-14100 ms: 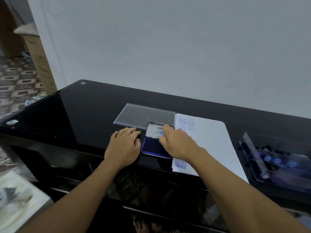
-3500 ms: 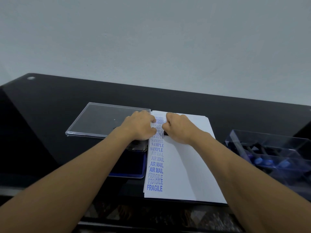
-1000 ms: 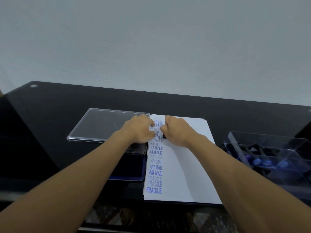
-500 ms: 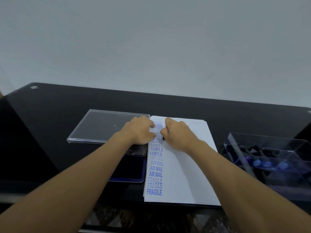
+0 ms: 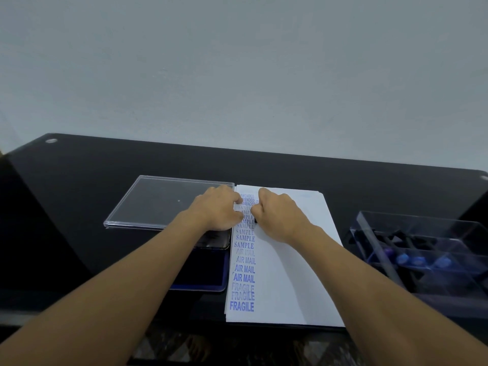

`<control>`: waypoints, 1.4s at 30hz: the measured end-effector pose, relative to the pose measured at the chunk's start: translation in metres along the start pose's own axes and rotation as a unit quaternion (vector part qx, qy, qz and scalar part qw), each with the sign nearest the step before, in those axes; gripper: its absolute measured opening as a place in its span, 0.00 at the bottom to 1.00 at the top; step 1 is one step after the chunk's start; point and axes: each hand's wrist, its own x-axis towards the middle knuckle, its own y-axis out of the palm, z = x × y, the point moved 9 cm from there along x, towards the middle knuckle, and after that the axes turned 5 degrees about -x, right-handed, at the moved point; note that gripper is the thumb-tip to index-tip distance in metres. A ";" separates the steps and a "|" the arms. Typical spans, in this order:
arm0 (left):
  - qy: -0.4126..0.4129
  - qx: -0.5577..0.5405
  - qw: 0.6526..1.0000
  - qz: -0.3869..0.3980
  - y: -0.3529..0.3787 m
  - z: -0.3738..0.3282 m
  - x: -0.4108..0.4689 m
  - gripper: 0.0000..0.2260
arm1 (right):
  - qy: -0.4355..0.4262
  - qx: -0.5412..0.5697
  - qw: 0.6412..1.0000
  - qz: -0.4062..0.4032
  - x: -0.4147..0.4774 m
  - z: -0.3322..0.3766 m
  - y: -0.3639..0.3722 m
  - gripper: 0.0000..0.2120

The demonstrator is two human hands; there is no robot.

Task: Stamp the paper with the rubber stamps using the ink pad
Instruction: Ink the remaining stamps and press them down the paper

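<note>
A white paper sheet (image 5: 290, 273) lies on the black table, with a column of blue stamp prints down its left edge: AMENDED, SAMPLE, AIR MAIL, FRAGILE. My right hand (image 5: 280, 215) curls round a small dark rubber stamp (image 5: 255, 221), almost all hidden, and holds it down on the paper near the top of the column. My left hand (image 5: 219, 210) rests with bent fingers at the paper's left edge, over the open lid of the ink pad (image 5: 211, 273). The pad's blue ink surface shows below my left forearm.
A clear plastic lid (image 5: 158, 202) lies flat to the left of the paper. At the right stands a clear box (image 5: 422, 249) holding several stamps with blue tops. A wall runs behind the table. The table's front edge is close below the paper.
Both hands have stayed at the top of the stamp column over the last second, shifting only slightly. Compared with 14 s ago, the column has gained many more prints.
</note>
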 end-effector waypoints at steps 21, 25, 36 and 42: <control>-0.008 0.019 0.999 -0.025 -0.008 -0.010 -0.014 0.21 | 0.011 -0.005 1.000 0.024 -0.004 0.004 -0.007 0.09; -0.003 -0.019 0.998 -0.063 -0.021 -0.014 -0.026 0.22 | 0.015 0.040 0.997 0.058 -0.008 0.002 -0.013 0.09; -0.023 -0.127 0.982 -0.137 -0.068 -0.024 -0.085 0.18 | 0.081 0.287 0.954 -0.043 -0.049 -0.060 -0.080 0.08; -0.035 -0.167 0.974 -0.151 -0.074 -0.027 -0.117 0.18 | 0.117 0.485 0.867 -0.015 -0.087 -0.067 -0.073 0.05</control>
